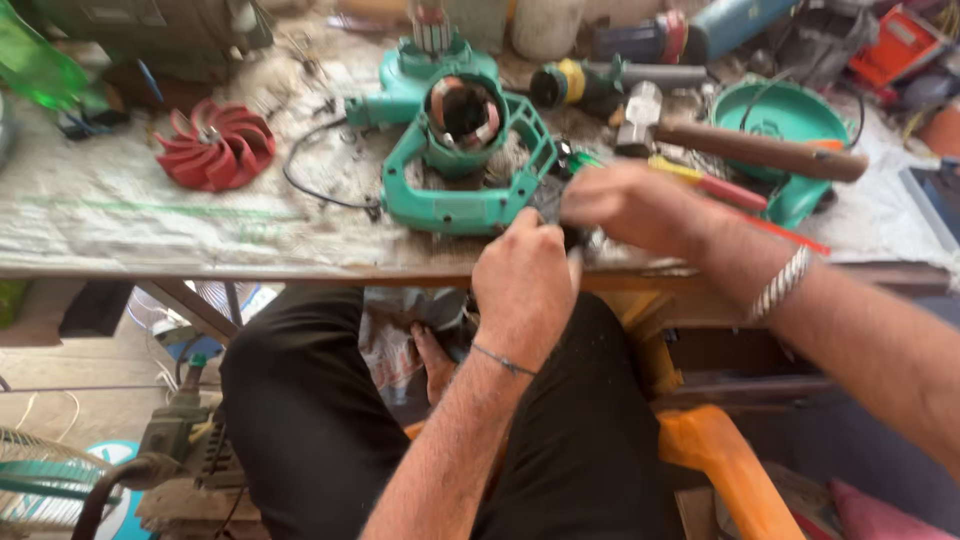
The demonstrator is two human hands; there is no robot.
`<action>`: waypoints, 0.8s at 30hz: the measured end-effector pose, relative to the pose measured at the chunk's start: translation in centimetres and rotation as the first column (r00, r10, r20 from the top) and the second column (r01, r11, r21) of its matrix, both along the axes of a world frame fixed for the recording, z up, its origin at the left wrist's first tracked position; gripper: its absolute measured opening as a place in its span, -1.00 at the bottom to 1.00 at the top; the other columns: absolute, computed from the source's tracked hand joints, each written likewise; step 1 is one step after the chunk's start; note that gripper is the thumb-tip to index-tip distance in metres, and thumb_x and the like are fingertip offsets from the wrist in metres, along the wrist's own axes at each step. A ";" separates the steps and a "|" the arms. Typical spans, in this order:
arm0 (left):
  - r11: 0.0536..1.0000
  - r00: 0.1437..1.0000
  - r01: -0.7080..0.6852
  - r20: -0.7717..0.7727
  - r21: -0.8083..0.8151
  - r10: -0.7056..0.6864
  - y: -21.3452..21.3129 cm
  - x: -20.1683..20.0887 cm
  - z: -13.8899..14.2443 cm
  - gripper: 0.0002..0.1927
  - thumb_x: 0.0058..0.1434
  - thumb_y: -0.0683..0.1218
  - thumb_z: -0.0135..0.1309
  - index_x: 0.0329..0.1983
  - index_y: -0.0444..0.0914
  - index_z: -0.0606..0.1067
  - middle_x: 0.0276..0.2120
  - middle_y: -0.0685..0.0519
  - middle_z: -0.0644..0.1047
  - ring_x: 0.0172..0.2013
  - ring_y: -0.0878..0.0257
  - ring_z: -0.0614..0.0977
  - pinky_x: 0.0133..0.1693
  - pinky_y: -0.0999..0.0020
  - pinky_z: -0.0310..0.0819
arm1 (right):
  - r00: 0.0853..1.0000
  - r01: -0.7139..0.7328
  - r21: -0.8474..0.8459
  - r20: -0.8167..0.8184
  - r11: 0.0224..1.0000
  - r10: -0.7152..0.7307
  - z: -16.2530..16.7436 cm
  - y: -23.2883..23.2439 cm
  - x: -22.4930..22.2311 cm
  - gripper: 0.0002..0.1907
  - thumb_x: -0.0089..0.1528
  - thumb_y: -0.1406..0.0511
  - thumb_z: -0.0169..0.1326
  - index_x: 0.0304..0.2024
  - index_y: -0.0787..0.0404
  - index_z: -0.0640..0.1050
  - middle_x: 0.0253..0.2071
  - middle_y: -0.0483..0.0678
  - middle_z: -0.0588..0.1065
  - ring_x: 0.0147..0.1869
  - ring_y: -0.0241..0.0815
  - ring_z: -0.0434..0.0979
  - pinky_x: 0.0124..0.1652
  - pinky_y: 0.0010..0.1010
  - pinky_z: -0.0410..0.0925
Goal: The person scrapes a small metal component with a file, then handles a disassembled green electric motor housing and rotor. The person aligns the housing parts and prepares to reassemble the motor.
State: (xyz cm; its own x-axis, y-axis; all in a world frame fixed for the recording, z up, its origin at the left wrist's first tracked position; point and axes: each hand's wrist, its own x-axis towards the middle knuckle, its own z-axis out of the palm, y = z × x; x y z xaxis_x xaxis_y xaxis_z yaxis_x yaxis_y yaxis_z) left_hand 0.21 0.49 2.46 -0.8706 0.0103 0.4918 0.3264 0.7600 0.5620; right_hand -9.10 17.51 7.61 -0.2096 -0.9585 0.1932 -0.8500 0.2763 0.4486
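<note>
While two hands (590, 240) meet, one hammer (740, 145) lies.

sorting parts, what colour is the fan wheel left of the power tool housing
Red; the fan wheel shows clearly in the head view, lying on the workbench.

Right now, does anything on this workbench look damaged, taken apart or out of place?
Yes. The teal plastic power-tool housing lies opened, its copper motor winding exposed. The red plastic fan impeller lies apart at the left. Both hands, left hand and right hand, meet at the housing's edge on something small and blurred.
</note>
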 end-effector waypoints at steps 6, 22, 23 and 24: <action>1.000 1.000 0.008 -0.003 -0.012 -0.008 0.1 0.0 -0.1 -0.77 0.11 -0.01 0.28 -0.43 -0.28 0.62 -0.23 -0.05 0.56 -0.31 -0.06 0.68 -0.30 0.10 0.59 | 0.996 -0.007 -0.032 0.086 0.999 0.010 -0.3 -0.1 -0.4 -0.74 -0.05 0.47 0.19 -0.29 0.22 0.62 -0.19 -0.09 0.60 -0.01 -0.13 0.58 0.02 -0.33 0.45; 0.998 0.996 0.012 0.086 -0.057 -0.007 0.0 0.0 0.1 -0.74 0.13 0.05 0.27 -0.37 -0.25 0.65 -0.23 0.02 0.55 -0.29 0.03 0.69 -0.30 0.14 0.61 | 0.971 0.135 0.002 0.198 0.991 -0.133 0.7 -0.1 1.3 -0.64 -0.12 0.54 0.20 -0.24 0.28 0.63 -0.16 -0.05 0.59 0.00 -0.05 0.55 0.04 -0.28 0.43; 0.997 0.996 0.017 0.091 -0.069 -0.011 0.0 0.0 0.0 -0.74 0.14 0.05 0.27 -0.37 -0.24 0.65 -0.22 0.02 0.55 -0.29 0.03 0.69 -0.30 0.14 0.61 | 0.973 0.144 0.021 0.181 0.989 -0.145 0.6 0.0 1.5 -0.63 -0.14 0.54 0.19 -0.25 0.28 0.63 -0.15 -0.04 0.59 0.00 -0.05 0.55 0.03 -0.28 0.43; 0.998 0.996 0.012 0.092 -0.060 -0.006 0.1 0.0 -0.1 -0.74 0.13 0.06 0.27 -0.36 -0.25 0.65 -0.22 0.02 0.55 -0.30 0.03 0.69 -0.31 0.14 0.61 | 0.975 0.148 0.028 0.164 0.989 -0.151 0.5 -0.1 1.6 -0.64 -0.12 0.54 0.19 -0.24 0.27 0.63 -0.15 -0.05 0.59 0.01 -0.06 0.55 0.04 -0.29 0.43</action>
